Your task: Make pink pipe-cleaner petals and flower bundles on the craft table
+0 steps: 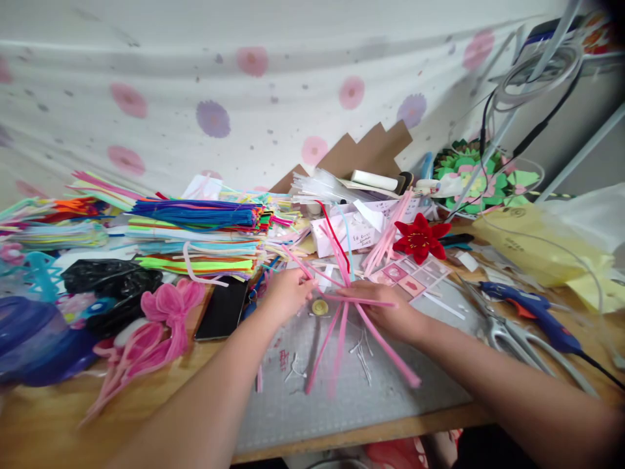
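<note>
Pink pipe cleaners (368, 335) fan out from a crossing point above the grey cutting mat (288, 423). My right hand (383, 306) is closed around them near that centre, its fingertips partly hidden behind the stems. My left hand (290, 293) pinches one pink stem to the left of the crossing. Below the left fingers lies a small round gold-coloured piece (319, 307) on the mat. Short white twisted bits (362, 361) lie on the mat beneath the stems. A red pipe-cleaner flower (422, 238) sits beyond my right hand.
Bundled colourful pipe cleaners (195, 215) are piled at the back left. A black phone (222, 309) and pink pipe-cleaner shapes (166, 326) lie left of the mat. Scissors (502, 326) and a blue glue gun (532, 309) with its cord lie at right, beside yellow plastic packaging (527, 244).
</note>
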